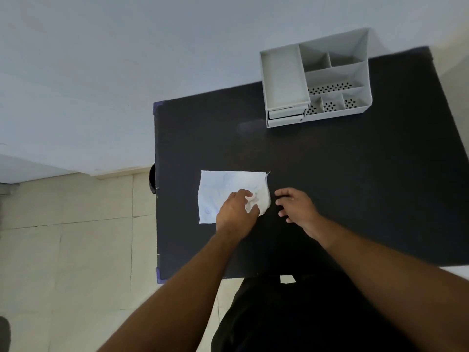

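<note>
White cloth [220, 189], likely soft, light, easily bunched, mid-frame on black table [330, 174]; left hand [236, 212] pinches its crumpled right edge, right hand [298, 207] loose-fingered beside.

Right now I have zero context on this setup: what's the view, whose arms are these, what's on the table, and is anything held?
There is no machine here: a person works with bare hands. The single picture comes from a wide-angle camera worn on the head, looking down over both forearms. A black table carries a white sheet with faint blue marks (paper or cloth, I cannot tell) and a grey compartment organizer at its far right. The left hand grips the sheet's bunched right side. The right hand is open beside it, holding nothing.
</note>
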Tool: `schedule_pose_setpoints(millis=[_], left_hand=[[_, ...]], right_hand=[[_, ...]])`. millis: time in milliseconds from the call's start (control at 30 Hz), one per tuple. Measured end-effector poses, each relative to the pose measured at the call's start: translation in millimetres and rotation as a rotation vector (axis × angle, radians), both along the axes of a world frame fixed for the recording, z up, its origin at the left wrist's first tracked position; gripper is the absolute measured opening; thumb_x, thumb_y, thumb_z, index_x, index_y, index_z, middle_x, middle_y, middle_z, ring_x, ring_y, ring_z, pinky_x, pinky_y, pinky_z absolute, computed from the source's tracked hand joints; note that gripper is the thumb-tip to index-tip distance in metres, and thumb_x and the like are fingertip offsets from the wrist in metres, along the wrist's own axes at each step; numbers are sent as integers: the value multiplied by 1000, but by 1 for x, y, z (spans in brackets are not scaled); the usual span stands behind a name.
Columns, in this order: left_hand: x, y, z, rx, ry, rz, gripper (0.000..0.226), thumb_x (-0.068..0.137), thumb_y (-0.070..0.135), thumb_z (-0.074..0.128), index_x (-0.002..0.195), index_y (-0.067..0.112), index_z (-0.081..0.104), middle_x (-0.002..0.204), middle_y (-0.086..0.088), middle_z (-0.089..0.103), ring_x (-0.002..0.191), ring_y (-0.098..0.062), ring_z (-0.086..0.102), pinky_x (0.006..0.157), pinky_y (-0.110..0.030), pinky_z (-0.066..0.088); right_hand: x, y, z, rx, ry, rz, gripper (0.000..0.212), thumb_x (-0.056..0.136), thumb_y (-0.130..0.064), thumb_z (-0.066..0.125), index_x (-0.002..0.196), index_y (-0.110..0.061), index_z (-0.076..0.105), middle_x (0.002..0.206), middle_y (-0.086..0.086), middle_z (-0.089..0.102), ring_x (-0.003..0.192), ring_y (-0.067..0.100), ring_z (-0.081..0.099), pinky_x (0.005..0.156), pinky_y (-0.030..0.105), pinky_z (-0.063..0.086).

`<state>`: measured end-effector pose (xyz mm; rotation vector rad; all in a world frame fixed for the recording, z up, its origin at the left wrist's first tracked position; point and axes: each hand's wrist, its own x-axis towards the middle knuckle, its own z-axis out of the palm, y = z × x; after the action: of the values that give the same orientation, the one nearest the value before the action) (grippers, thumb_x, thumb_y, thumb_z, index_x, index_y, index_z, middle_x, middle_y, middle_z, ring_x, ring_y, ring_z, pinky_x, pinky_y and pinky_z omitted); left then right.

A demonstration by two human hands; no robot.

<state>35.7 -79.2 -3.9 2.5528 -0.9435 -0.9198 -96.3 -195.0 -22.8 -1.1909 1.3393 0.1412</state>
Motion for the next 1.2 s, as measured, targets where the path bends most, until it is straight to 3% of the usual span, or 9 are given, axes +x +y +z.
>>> schedule_pose_setpoints(millis=[67, 167, 300, 367, 633, 767, 967, 1100, 1200], left_hand=[[4, 3, -4, -34, 55, 33, 37, 93, 37, 64, 128, 30, 57, 120, 7, 60, 104, -18, 63, 83, -34, 53], [11, 6, -10, -70, 17, -21, 45, 93, 34, 65, 136, 25, 55, 136, 2, 54, 124, -20, 53, 97, -38, 51], [20, 4, -15, -27, -8, -101, 57, 98, 35, 59, 151, 21, 43, 161, -1, 36, 148, -21, 30, 116, -42, 36], [24, 1, -18, 16, 30, -106, 57, 102, 36, 52, 155, 22, 37, 167, 0, 27, 153, -21, 23, 119, -42, 31], [31, -5, -27, 149, 38, -155, 56, 106, 41, 36, 160, 29, 25, 170, -1, 15, 156, -23, 14, 120, -51, 31], [30, -6, -29, 199, -2, -187, 58, 106, 42, 34, 161, 30, 19, 171, 0, 11, 157, -25, 10, 118, -54, 31], [27, -11, -30, 232, 7, -173, 60, 106, 42, 33, 162, 25, 17, 172, -2, 5, 157, -30, 2, 120, -54, 25], [27, -14, -30, 238, 23, -187, 61, 106, 41, 33, 162, 33, 10, 172, -4, 2, 157, -34, 0, 120, -57, 26], [26, -15, -31, 266, -11, -216, 60, 106, 42, 32, 161, 40, 8, 172, -5, 1, 156, -36, 3, 117, -58, 29]], right_hand=[[4, -1, -7, -78, 40, 36, 37, 94, -22, 58, 130, -24, 62, 102, -8, 70, 72, 14, 70, 60, 27, 50], [16, -1, -11, -114, 36, 51, 44, 91, -29, 65, 134, -20, 62, 106, -3, 74, 72, 14, 72, 61, 27, 50], [31, -2, -15, -159, 72, 88, 29, 88, -33, 70, 112, -20, 74, 92, -3, 76, 79, 19, 73, 78, 40, 61], [36, -3, -19, -171, 107, 109, 22, 88, -36, 71, 103, -21, 77, 90, -4, 76, 80, 18, 72, 78, 40, 61], [36, -2, -25, -192, 127, 78, 10, 89, -36, 69, 84, -28, 70, 80, -11, 70, 81, 14, 69, 70, 28, 54], [31, -2, -25, -201, 132, 9, 13, 85, -30, 63, 84, -18, 68, 80, -4, 70, 77, 18, 67, 61, 27, 51], [27, -4, -29, -186, 74, -55, 18, 85, -32, 62, 96, -18, 62, 87, 0, 68, 79, 23, 69, 72, 47, 62], [28, -8, -28, -184, 15, -34, 32, 89, -41, 68, 114, -22, 62, 97, -3, 68, 88, 19, 69, 77, 47, 62], [30, -10, -28, -202, -8, -18, 24, 90, -40, 68, 108, -24, 66, 95, -3, 71, 88, 20, 70, 76, 48, 62]])
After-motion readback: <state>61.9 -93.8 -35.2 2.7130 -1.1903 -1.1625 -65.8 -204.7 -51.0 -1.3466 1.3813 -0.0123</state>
